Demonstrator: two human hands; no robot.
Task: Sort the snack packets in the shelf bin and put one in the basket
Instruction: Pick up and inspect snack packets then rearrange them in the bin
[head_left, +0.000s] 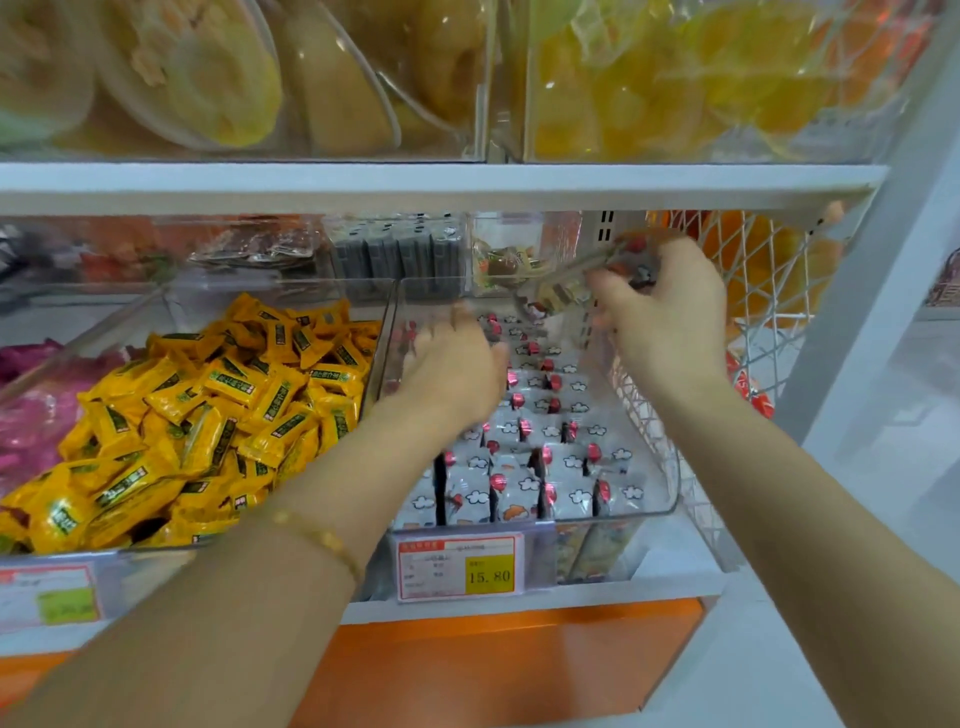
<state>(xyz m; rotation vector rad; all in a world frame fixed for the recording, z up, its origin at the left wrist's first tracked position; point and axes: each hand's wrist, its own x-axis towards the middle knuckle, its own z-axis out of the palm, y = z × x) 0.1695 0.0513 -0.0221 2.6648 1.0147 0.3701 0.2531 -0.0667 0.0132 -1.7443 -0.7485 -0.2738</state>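
Centre frame, a person's left hand (457, 364) reaches into the clear shelf bin (670, 499), over rows of grey-white snack packets (524, 457); blur hides whether its fingers grip anything. Upper right of centre, the right hand (670, 317) pinches a bunch of packets (558, 299) above the bin's back. Yellow packets (208, 415) fill the lower left. The sound move, likely: seat the bunch upright in a row, keeping one for the basket, which cannot be made out here.

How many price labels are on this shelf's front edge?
2. One red-and-yellow price label fronts the clear plastic bin of grey cloud-printed packets; one blurred red-and-green label sits far left, below the yellow packets. The forearm may hide more.
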